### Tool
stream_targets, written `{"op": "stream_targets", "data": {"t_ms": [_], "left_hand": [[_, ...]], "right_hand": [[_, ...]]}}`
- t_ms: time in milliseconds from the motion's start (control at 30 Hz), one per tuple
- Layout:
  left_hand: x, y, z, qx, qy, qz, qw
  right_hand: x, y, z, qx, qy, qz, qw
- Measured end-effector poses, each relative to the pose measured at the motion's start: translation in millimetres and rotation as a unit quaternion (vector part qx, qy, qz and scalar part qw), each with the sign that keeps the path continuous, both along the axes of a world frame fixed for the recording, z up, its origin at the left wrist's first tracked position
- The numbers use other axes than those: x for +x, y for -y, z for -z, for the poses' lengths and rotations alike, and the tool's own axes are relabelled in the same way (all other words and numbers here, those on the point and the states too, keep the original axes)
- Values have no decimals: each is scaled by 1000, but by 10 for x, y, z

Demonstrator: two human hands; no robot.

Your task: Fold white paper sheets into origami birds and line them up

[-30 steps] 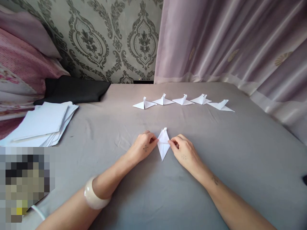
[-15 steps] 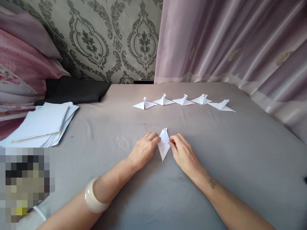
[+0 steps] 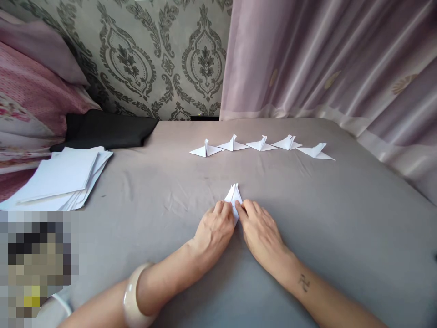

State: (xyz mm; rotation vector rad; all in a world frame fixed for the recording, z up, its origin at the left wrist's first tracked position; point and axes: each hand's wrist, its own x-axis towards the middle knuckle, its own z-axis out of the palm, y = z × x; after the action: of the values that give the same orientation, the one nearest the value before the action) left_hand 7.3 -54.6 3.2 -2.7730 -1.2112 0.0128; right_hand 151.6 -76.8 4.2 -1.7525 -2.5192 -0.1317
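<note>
A small white folded paper crane [image 3: 234, 195] lies on the grey cloth, its narrow points facing away from me. My left hand [image 3: 216, 228] covers its lower left part, with the fingers curled in and closed on the paper. From the other side my right hand [image 3: 257, 225] presses its thumb and bent fingers against the crane's right edge. The two hands almost meet over the paper, so most of its lower half is hidden; a strip shows between them.
Several finished paper cranes [image 3: 261, 144] stand in a row farther back. White paper sheets [image 3: 61, 175] are stacked at left, beside a black cloth [image 3: 109, 130]. A pink curtain [image 3: 307, 59] hangs at the right, and patterned wallpaper [image 3: 164, 54] lies behind.
Both hands have moved inward over the crane, the left one most, and now cover its lower half. The row of cranes and the paper stack stay put.
</note>
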Motion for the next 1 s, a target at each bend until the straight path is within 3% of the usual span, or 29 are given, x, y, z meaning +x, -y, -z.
{"op": "stream_targets", "data": {"t_ms": [300,500,567,667,767,833,1000], "left_hand": [[-81,-47,-56,-63,0,-40,997],[-167,-96,-66,-75,109,-62,989],[-214,-164,-53,-107,192,-84,972],[-286,-310,-49,-194,321,-150,915],[-320,-425,-77,-252,370,-225,865],[-305,-445,-93,-264,373,-237,858],[-221,-383,-24,-254,369,-212,869]], "right_hand": [[97,31,-11,-6,17,-4,1000],[150,45,55,5,-3,-16,1000],[161,42,56,13,-15,-20,1000],[174,23,29,17,-45,-21,999],[182,0,-3,14,-63,-13,998],[182,-10,-13,14,-63,-15,998],[169,-22,-3,10,-74,-9,997]]}}
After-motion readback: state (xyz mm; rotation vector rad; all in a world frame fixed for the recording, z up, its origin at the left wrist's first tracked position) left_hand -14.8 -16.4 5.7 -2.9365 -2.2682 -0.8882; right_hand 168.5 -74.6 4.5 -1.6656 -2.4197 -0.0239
